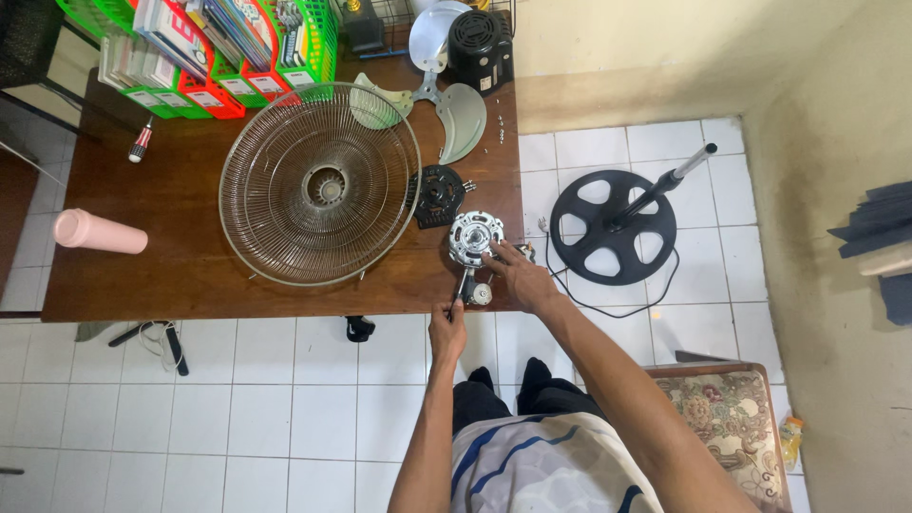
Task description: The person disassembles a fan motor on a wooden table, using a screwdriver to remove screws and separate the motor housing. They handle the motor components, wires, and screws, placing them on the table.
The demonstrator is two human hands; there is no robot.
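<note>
Left hand: fist closed around the handle of a screwdriver, at the near edge of the table; forearm runs straight up from the near side of the scene. The screwdriver shaft points away from the person, its tip reaching toward the near side of the motor.

Right hand: laid flat, fingers spread and extended, fingertips touching the right near side of the motor; it closes on nothing, only steadies. The arm comes in at a slant from the near right.

Motor: round, silver, with a vented face, lying on the wooden table near its right near corner, just beyond the left hand and just left of the right hand. A small silver part sits beside the screwdriver shaft, between the two hands.

Black round cover: just far-left of the motor.

Wire fan guard: large, round, lying flat at the centre of the table, left of the motor.

Fan blades: pale, at the far edge, beside a black motor housing.

Pink bottle: lying on its side at the left edge.

Small screwdriver: far left, near the coloured file trays.

Fan stand with black round base: on the white tiled floor, right of the table.
</note>
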